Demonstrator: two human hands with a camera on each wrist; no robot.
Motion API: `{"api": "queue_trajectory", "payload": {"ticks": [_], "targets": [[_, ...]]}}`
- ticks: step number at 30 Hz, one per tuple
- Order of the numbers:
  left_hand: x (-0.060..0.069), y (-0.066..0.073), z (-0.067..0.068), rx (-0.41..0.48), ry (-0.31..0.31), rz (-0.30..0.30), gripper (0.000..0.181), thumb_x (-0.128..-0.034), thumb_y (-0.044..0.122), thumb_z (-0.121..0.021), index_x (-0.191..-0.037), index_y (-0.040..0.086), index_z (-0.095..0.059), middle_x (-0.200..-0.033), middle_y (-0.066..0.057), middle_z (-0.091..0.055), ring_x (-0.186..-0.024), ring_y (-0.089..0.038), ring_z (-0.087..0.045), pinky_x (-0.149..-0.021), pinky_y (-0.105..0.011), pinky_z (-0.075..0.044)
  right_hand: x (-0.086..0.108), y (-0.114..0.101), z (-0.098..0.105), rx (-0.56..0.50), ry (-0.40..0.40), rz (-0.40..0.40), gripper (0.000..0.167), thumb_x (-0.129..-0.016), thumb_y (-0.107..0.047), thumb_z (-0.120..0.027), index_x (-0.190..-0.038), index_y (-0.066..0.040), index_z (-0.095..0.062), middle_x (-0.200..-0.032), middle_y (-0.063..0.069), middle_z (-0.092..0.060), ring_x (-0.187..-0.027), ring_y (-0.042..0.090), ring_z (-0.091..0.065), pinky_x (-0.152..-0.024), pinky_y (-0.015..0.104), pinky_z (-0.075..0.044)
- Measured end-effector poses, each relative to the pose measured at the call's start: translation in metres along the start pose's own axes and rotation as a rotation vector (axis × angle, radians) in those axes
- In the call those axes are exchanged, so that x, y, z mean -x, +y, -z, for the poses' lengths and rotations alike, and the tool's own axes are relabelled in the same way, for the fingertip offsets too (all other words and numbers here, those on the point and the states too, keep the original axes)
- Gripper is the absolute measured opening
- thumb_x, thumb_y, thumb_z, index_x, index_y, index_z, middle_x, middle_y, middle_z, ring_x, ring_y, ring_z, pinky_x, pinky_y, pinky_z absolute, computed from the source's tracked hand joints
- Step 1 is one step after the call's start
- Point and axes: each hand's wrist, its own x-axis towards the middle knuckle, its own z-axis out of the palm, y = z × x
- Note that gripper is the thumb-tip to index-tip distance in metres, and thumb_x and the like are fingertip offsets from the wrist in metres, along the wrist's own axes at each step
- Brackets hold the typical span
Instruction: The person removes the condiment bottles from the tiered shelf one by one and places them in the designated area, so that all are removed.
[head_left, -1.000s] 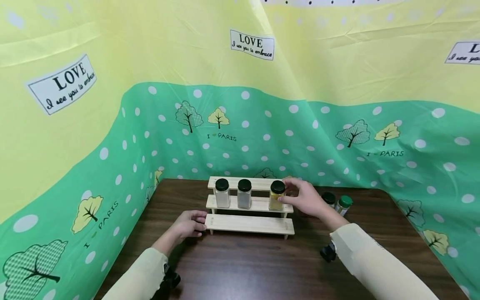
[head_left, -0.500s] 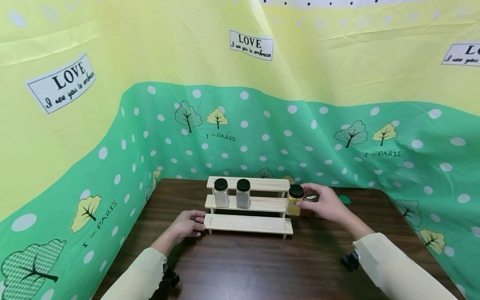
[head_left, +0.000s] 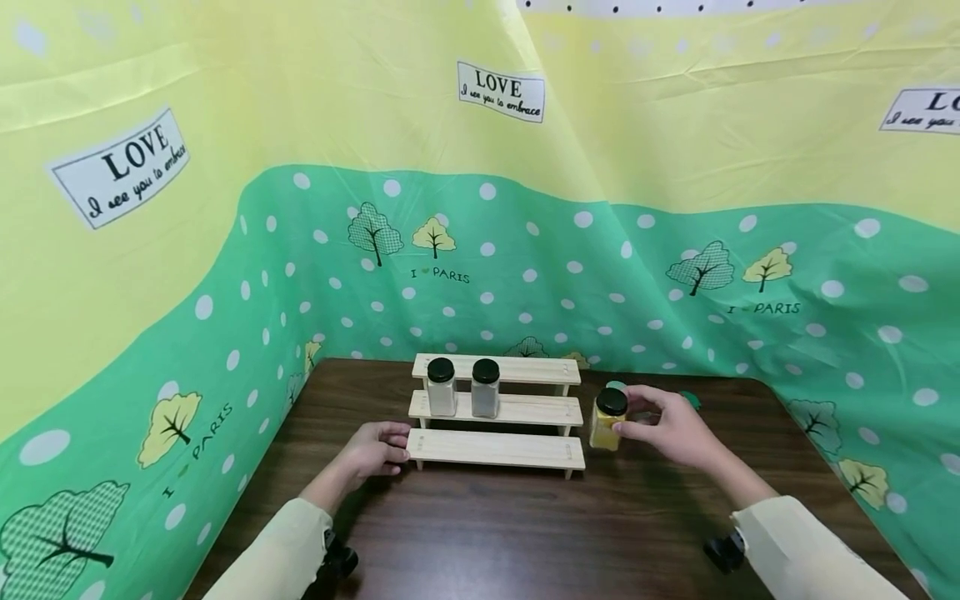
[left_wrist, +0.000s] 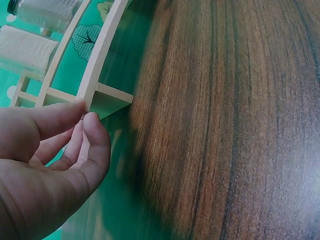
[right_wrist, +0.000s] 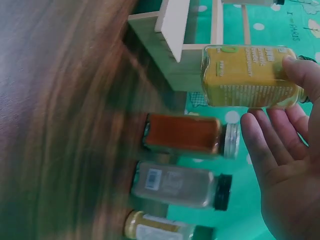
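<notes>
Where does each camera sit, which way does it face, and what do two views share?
Head: worn on the head, facing forward and down at the wooden rack and table; the left grip, right grip and both sleeves show.
Left wrist: worn there, facing the rack's end, which the left grip pinches; no other body part shows.
Right wrist: worn there, facing the yellow jar in the right grip, with three other jars nearby; no other body part shows.
Shared: head and right wrist both show the yellow jar.
</notes>
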Motion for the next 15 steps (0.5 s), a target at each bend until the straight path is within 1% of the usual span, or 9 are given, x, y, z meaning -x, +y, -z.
{"api": "queue_trajectory", "payload": {"ticks": [4,6,11,15], "targets": [[0.000,-0.001,0.000,0.004,-0.004,-0.001,0.053,-0.0862,-0.012,-0.071,-0.137,-0.003,-0.059,-0.115,-0.017,-0.064,-0.082,-0.021,-0.064,-0.066,-0.034,-0.059,0.008,0.009,-0.003,-0.008,-0.005,-0.039,0.051,-0.089,-0.029,-0.082,-0.129,-0.003,-0.065,-0.113,0.011,-0.072,-0.102,0.024,-0.070,-0.077,0.026,-0.060],[0.001,-0.001,0.000,0.004,-0.006,-0.003,0.053,-0.0861,-0.012,-0.071,-0.137,-0.003,-0.059,-0.115,-0.017,-0.064,-0.082,-0.021,-0.064,-0.066,-0.034,-0.059,0.011,0.014,-0.006,-0.019,-0.011,-0.048,0.050,-0.089,-0.029,-0.083,-0.129,-0.004,-0.065,-0.113,0.011,-0.073,-0.102,0.024,-0.070,-0.076,0.026,-0.060],[0.001,-0.001,0.000,0.004,-0.002,-0.001,0.053,-0.0859,-0.012,-0.071,-0.137,-0.003,-0.060,-0.115,-0.017,-0.064,-0.082,-0.021,-0.064,-0.066,-0.034,-0.059,0.015,0.025,-0.011,-0.013,-0.024,-0.051,0.049,-0.089,-0.029,-0.082,-0.129,-0.007,-0.065,-0.114,0.009,-0.073,-0.102,0.021,-0.069,-0.076,0.026,-0.059],[0.000,-0.003,0.000,0.007,-0.005,-0.006,0.054,-0.0857,-0.013,-0.070,-0.137,-0.003,-0.059,-0.114,-0.017,-0.064,-0.082,-0.021,-0.064,-0.066,-0.034,-0.059,0.017,0.031,-0.012,-0.008,-0.035,-0.065,0.049,-0.089,-0.028,-0.082,-0.129,-0.006,-0.065,-0.113,0.010,-0.073,-0.103,0.024,-0.069,-0.076,0.027,-0.059]]}}
